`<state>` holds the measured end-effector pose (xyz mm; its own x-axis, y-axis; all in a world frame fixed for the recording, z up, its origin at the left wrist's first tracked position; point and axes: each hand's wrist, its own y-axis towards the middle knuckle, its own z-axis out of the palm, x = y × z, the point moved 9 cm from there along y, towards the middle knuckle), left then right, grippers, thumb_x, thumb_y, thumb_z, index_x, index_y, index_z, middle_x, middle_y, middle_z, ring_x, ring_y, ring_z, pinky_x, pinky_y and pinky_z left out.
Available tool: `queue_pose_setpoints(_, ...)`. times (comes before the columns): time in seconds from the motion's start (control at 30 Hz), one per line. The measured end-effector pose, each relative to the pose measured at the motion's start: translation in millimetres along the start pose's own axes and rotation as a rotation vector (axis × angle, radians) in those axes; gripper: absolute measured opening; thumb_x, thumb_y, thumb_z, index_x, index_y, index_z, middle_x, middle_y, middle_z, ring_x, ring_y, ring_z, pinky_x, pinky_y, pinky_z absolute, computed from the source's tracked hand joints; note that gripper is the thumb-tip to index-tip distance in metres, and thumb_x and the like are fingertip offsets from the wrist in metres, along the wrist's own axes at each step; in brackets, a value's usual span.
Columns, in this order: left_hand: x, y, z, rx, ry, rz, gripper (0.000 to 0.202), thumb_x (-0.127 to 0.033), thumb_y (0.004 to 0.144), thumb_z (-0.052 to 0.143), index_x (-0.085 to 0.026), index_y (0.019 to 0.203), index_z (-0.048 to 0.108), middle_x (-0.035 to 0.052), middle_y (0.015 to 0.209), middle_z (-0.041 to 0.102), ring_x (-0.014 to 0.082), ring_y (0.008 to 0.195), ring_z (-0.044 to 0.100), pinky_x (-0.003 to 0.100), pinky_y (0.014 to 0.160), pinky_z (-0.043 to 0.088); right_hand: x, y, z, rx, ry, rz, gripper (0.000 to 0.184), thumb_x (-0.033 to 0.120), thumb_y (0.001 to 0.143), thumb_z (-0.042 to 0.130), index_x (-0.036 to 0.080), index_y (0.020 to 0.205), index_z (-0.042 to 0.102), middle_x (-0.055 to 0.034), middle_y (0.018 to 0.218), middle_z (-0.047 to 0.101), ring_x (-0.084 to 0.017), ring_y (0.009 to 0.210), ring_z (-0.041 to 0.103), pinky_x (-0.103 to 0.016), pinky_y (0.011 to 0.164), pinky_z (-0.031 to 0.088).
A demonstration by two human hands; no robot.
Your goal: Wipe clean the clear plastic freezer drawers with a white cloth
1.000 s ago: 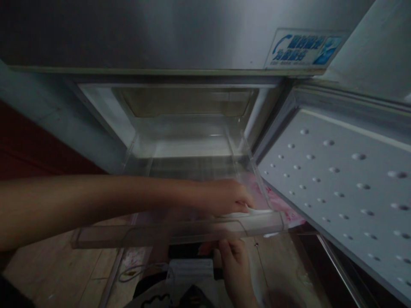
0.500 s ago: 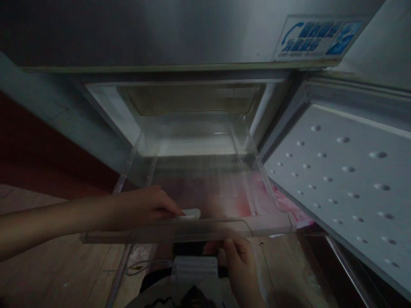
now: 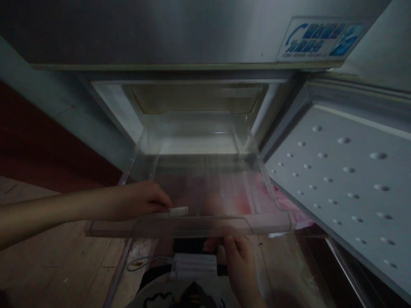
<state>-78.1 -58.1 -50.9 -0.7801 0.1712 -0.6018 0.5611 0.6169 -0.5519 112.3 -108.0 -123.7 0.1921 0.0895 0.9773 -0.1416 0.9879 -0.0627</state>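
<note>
A clear plastic freezer drawer (image 3: 199,184) is pulled out of the fridge towards me, and no goods show in it. My left hand (image 3: 146,201) reaches over the drawer from the left, fingers closed on a small white folded cloth or pad (image 3: 178,211); which of the two I cannot tell. The white piece lies against the inside of the drawer's front wall (image 3: 205,226). Below that wall, my right hand (image 3: 237,254) has its fingers bent around the lower front edge, with the thumb up against it.
The fridge's lower door (image 3: 337,179), white and dimpled inside, stands open at the right. A grey upper door (image 3: 160,32) hangs above the compartment. A pink plastic bag (image 3: 292,207) is under the drawer's right side. A cable (image 3: 141,263) lies on the floor (image 3: 58,256).
My left hand has slid a little left along the drawer's front wall with the white piece. My right hand keeps its hold, and the view has shifted slightly.
</note>
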Motion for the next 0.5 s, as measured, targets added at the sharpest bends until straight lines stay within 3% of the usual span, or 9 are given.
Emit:
queue_pose_setpoints(0.17,-82,52,-0.6,0.010,0.116,0.250,0.025,-0.007,0.088,0.052,-0.013,0.082,0.075,-0.0007,0.070,0.070,0.0106,0.067,0.061,0.016,0.062,0.041,6,1,0,-0.029,-0.009,0.006,0.045,0.054,0.088,0.058,0.023,0.062,0.077,-0.0037,0.058,0.072,-0.015,0.052,0.068,-0.021,0.057,0.055)
queue_pose_setpoints(0.3,-143,94,6.2,0.016,0.089,0.429,0.023,-0.008,0.090,0.055,-0.009,0.072,0.071,-0.0024,0.061,0.060,0.0082,0.060,0.052,0.017,0.056,0.036,5,0,0,-0.060,-0.005,0.011,0.046,0.056,0.086,0.059,0.022,0.061,0.076,-0.0048,0.058,0.072,-0.016,0.052,0.067,-0.022,0.057,0.055)
queue_pose_setpoints(0.4,-167,111,11.4,0.029,0.054,0.488,0.020,-0.005,0.090,0.055,-0.006,0.078,0.071,0.0002,0.069,0.065,0.0092,0.067,0.056,0.017,0.059,0.038,0,-2,-5,-0.114,-0.016,0.026,0.047,0.058,0.084,0.060,0.021,0.058,0.075,-0.0052,0.056,0.071,-0.016,0.050,0.066,-0.023,0.055,0.055)
queue_pose_setpoints(0.5,-167,108,12.5,0.052,0.076,0.510,0.021,-0.004,0.091,0.054,-0.007,0.076,0.070,0.0000,0.068,0.065,0.0097,0.069,0.058,0.017,0.061,0.038,0,-3,-7,-0.128,-0.027,0.027,0.046,0.057,0.084,0.061,0.021,0.059,0.075,-0.0052,0.056,0.071,-0.016,0.051,0.066,-0.023,0.057,0.056)
